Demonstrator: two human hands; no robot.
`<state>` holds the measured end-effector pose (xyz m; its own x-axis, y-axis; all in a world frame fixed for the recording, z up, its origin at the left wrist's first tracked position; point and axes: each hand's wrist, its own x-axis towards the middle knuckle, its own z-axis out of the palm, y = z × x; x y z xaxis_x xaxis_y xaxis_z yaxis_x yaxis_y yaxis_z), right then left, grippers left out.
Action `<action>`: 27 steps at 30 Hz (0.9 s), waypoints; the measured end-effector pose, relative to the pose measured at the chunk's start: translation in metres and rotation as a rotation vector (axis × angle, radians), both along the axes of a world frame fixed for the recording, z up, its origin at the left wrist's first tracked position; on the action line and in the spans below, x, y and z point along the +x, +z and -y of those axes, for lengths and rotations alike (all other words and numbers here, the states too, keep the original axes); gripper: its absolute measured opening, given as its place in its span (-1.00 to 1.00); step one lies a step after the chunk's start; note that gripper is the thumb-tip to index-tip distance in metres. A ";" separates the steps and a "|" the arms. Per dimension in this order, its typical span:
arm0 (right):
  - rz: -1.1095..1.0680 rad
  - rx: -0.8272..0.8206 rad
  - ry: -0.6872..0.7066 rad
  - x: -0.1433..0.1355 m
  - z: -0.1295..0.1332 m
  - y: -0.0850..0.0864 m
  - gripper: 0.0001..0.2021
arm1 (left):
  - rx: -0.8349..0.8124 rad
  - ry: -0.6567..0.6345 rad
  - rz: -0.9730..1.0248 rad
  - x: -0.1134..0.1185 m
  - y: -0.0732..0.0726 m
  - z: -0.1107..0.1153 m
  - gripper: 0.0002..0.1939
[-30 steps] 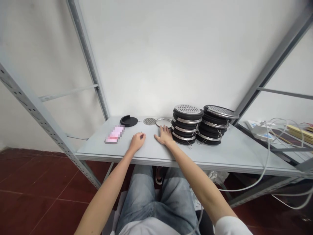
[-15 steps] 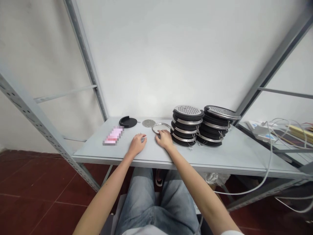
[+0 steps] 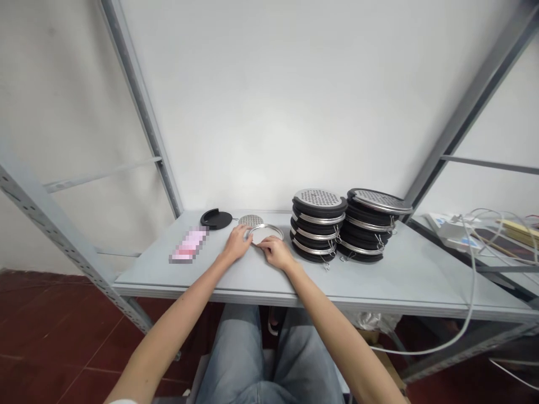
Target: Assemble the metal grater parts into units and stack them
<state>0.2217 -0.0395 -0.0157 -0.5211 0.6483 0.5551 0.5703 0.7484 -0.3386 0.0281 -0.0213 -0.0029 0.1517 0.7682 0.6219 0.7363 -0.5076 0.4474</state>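
A shiny round metal ring (image 3: 273, 227) lies at the middle of the grey table, tilted slightly toward me. My left hand (image 3: 237, 243) grips its left edge, the fingertips close to a perforated metal disc (image 3: 251, 219) just behind. On the near right rim, the thumb and fingers of my right hand (image 3: 275, 253) are closed. A black round holder (image 3: 217, 219) with a raised lip rests farther left, and a small wire clip (image 3: 236, 219) lies beside it.
Right of the ring stand two stacks of black round units with metal bands and clips, the nearer stack (image 3: 319, 221) and the farther stack (image 3: 366, 230). A blurred pink phone-like object (image 3: 189, 245) lies at left. White cables (image 3: 470, 269) hang over the table's right side.
The ring has shifted left, away from the stacks, with my right hand on it. My left hand has moved up and right from the bare tabletop to the ring's left edge.
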 end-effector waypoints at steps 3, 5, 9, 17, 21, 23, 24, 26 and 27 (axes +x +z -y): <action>-0.024 -0.033 0.028 0.001 0.003 0.001 -0.70 | -0.036 0.084 0.131 -0.006 0.004 -0.031 -0.81; -0.024 -0.068 0.041 0.000 0.006 0.002 -0.71 | -0.040 0.133 0.179 -0.011 0.002 -0.045 -0.79; -0.011 -0.120 0.080 -0.002 0.009 0.005 -0.72 | -0.031 0.153 0.223 -0.022 -0.007 -0.051 -0.76; -0.074 -0.126 0.109 -0.003 0.010 0.003 -0.71 | -0.098 0.095 0.119 -0.029 -0.012 -0.038 -0.55; -0.156 -0.101 0.004 -0.003 0.008 0.003 -0.77 | -0.130 0.146 0.147 -0.029 -0.012 -0.038 -0.44; -0.197 -0.105 -0.112 -0.003 0.006 0.003 -0.76 | -0.134 0.152 0.166 -0.029 -0.012 -0.038 -0.42; -0.202 -0.116 -0.165 -0.003 0.005 0.003 -0.74 | -0.143 0.155 0.185 -0.029 -0.011 -0.038 -0.41; -0.181 -0.154 -0.246 -0.003 0.002 0.001 -0.72 | -0.180 0.167 0.232 -0.029 -0.010 -0.037 -0.39; -0.157 -0.176 -0.268 -0.003 0.000 0.000 -0.71 | -0.203 0.175 0.253 -0.029 -0.009 -0.037 -0.39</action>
